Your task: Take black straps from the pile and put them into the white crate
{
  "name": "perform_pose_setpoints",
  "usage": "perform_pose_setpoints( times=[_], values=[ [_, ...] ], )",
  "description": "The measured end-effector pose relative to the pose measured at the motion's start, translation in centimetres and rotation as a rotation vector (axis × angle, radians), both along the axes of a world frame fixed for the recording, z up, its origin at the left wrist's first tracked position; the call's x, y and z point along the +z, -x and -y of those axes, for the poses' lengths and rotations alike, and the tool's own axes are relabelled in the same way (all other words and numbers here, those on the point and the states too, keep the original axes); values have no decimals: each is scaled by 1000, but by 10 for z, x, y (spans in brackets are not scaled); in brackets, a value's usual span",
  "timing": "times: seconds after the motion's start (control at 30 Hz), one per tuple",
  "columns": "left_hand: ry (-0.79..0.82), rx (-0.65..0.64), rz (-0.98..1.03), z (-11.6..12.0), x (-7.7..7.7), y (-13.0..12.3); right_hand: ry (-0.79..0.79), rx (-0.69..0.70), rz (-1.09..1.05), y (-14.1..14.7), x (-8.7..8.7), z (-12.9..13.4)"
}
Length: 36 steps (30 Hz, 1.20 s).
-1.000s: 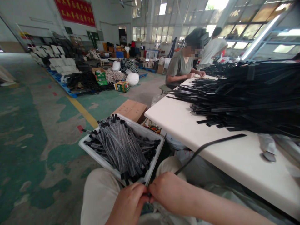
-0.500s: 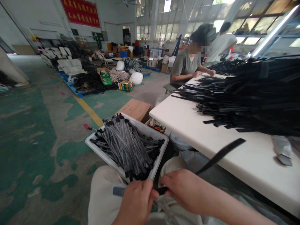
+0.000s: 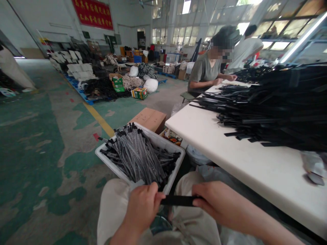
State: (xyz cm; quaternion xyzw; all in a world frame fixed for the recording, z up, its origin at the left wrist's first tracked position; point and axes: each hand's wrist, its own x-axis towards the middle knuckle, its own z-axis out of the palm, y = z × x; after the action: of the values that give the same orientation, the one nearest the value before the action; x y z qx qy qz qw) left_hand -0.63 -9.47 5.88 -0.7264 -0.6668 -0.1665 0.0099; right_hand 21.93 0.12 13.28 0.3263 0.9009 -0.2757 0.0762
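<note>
A black strip (image 3: 178,200) stretches level between my two hands, above my lap. My left hand (image 3: 143,204) is closed on its left end, and a greyish piece shows just behind those fingers. My right hand (image 3: 213,199) pinches the strip's other end. Just beyond my hands, a white bin (image 3: 181,160) holds many strips in clear wrapping with black ends (image 3: 138,153). On the white table (image 3: 204,136) at the right lies a large heap of black strips (image 3: 276,109).
A cardboard box (image 3: 149,119) stands behind the bin. Across the table sits a person in a grey shirt (image 3: 204,69), with another person behind. A clear bag (image 3: 313,165) lies at the table's right. Loaded pallets (image 3: 89,101) stand farther back.
My hands have moved apart, and the strip is now stretched between them. Its long loose end no longer sticks up at the right. The view has shifted slightly.
</note>
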Motion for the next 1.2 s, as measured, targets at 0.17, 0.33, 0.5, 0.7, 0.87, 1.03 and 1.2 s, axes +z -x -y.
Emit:
perform_pose_setpoints(
  times=[0.17, 0.33, 0.5, 0.7, 0.87, 1.03, 1.2],
  values=[
    [90, -60, 55, -15, 7, 10, 143, -105, -182, 6, 6, -11],
    [131, -171, 152, -31, 17, -6, 348, -143, -339, 32, -5, -6],
    [130, -96, 219, -47, 32, 41, 453, -141, -295, 1, 5, -26],
    [193, -252, 303, -68, 48, 21, 441, -239, -392, 13, 22, -25],
    [215, -345, 351, -75, 62, -7, 382, -255, -385, 32, 34, -20],
    [193, -251, 304, -84, 71, 16, 606, -203, -445, 21, 21, -23],
    [189, -236, 312, -86, 77, 28, 608, -349, -579, 19, 18, -24]
  ],
)
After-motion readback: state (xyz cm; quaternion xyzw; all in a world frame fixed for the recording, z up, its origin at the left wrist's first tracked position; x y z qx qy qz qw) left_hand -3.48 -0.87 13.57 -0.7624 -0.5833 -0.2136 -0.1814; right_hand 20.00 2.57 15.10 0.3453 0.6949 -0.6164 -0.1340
